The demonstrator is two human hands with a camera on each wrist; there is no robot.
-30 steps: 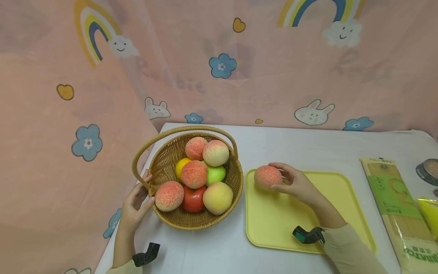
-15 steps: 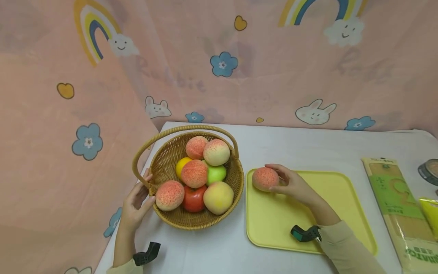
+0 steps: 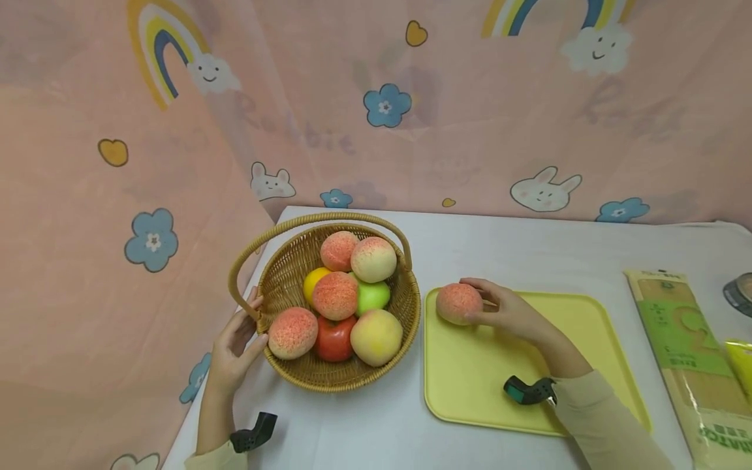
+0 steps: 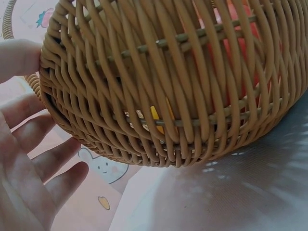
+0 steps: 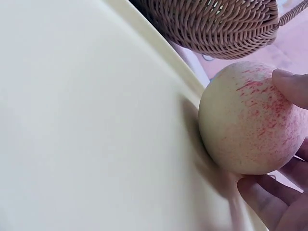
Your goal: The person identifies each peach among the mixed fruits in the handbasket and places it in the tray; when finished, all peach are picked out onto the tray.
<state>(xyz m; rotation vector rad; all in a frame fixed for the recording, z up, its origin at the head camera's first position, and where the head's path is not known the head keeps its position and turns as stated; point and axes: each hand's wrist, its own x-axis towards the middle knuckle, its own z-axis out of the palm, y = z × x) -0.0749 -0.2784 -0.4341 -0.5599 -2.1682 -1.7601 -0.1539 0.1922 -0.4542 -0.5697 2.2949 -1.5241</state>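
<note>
A red-and-cream peach (image 3: 459, 303) is at the back left corner of the yellow tray (image 3: 487, 391); my right hand (image 3: 508, 316) holds it from the right, thumb and fingers around its side. The right wrist view shows the peach (image 5: 248, 118) close to the tray surface (image 5: 96, 120), thumb on its upper side. My left hand (image 3: 229, 356) rests against the left rim of the wicker basket (image 3: 337, 390), near the handle's base. In the left wrist view its spread fingers touch the basket (image 4: 163, 86). Peaches, a red apple-like fruit (image 3: 335, 339) and a green fruit (image 3: 372, 297) lie inside.
A yellow fruit (image 3: 313, 284) lies among the others in the basket, whose handle (image 3: 317, 217) arches over the back. Right of the tray are a long noodle pack (image 3: 684, 352), a yellow packet (image 3: 741, 365) and a round dark-edged container (image 3: 739, 294). Patterned pink cloth hangs behind.
My right hand and the peach shifted slightly left, then slightly back right, over the tray's corner. The left hand stays at the basket rim. The head view has tilted a little.
</note>
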